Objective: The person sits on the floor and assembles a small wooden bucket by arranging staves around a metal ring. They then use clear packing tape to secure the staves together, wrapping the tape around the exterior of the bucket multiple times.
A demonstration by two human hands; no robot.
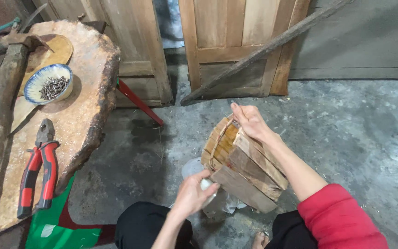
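below, both hands, left (190,193) and right (249,121), grip a wooden stave bucket (240,168).

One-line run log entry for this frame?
left hand: grips white object, touching wooden slat bucket | right hand: on bucket rim | pliers, bowl of nails: on workbench

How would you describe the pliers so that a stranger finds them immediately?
Look at the rough slab of stone-like workbench on the left side. Below the blue-rimmed white bowl of nails, near the slab's lower edge, lie the pliers with red and black handles. They are the only brightly coloured tool there; the old wooden-handled hammer beside them is brown.
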